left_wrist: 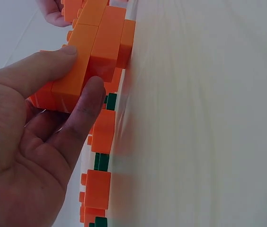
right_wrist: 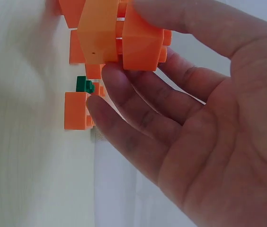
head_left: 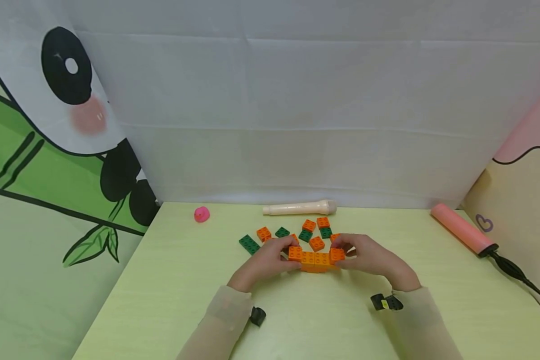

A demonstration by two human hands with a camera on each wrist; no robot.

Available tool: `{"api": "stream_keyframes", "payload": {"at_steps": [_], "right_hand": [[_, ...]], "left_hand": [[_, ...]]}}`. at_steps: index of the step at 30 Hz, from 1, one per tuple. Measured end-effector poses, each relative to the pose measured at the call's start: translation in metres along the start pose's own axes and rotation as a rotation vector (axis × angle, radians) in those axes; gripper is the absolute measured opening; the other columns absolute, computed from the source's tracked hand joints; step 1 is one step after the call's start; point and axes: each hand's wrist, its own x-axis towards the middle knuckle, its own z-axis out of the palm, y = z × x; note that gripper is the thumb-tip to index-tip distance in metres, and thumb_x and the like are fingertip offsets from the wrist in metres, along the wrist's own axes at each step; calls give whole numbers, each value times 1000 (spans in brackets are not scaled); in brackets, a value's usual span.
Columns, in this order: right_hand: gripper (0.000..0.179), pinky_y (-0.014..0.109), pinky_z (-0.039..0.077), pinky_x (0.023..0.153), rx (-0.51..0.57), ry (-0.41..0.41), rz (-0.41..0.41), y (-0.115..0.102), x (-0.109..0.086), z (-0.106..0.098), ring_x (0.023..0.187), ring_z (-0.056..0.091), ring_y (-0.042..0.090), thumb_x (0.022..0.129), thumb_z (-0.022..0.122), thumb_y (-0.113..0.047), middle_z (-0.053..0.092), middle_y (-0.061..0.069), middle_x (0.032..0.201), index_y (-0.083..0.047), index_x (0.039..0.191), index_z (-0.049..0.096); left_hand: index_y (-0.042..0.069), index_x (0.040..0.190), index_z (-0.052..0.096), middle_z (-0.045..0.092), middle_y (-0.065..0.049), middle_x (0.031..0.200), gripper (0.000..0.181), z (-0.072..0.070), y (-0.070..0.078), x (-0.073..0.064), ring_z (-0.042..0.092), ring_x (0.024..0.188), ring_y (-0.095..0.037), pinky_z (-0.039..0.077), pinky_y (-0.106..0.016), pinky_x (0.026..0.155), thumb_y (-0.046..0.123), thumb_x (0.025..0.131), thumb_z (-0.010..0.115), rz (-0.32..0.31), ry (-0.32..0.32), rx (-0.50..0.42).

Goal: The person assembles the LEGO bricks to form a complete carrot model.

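Note:
A joined row of orange building bricks point(head_left: 315, 260) is held between both hands close over the table. My left hand point(head_left: 267, 257) grips its left end. In the left wrist view the thumb presses one side of the orange bricks point(left_wrist: 79, 52) and fingers curl round the underside. My right hand point(head_left: 372, 256) pinches a small orange brick point(head_left: 337, 254) on top of the right end. In the right wrist view a narrow gap with studs shows between this brick point(right_wrist: 140, 45) and the orange brick point(right_wrist: 97, 35) below it.
Behind the hands lie several loose bricks, among them a long green brick point(head_left: 249, 244) and an orange brick point(head_left: 264, 233). A cream toy microphone point(head_left: 299, 208) lies farther back, a pink toy point(head_left: 201, 214) at back left. A pink balloon pump point(head_left: 463, 229) is at the right edge.

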Motion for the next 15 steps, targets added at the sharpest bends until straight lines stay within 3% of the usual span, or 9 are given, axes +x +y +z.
{"api": "stream_keyframes", "payload": {"at_steps": [6, 15], "right_hand": [[30, 49, 56, 93, 4, 3, 17, 2, 0, 1, 101, 63, 24, 91, 82, -18, 66, -1, 106, -7, 114, 67], [28, 33, 58, 83, 139, -29, 44, 7, -1, 4, 92, 71, 25, 93, 81, -17, 64, 10, 115, -9, 113, 63]], "left_hand": [[25, 110, 63, 67, 10, 100, 25, 1, 1, 1, 62, 89, -14, 56, -29, 76, 27, 94, 82, -1, 2, 5], [25, 111, 63, 67, 9, 101, 25, 1, 1, 2, 62, 89, -14, 56, -29, 77, 26, 94, 82, -10, 3, 6]]}}
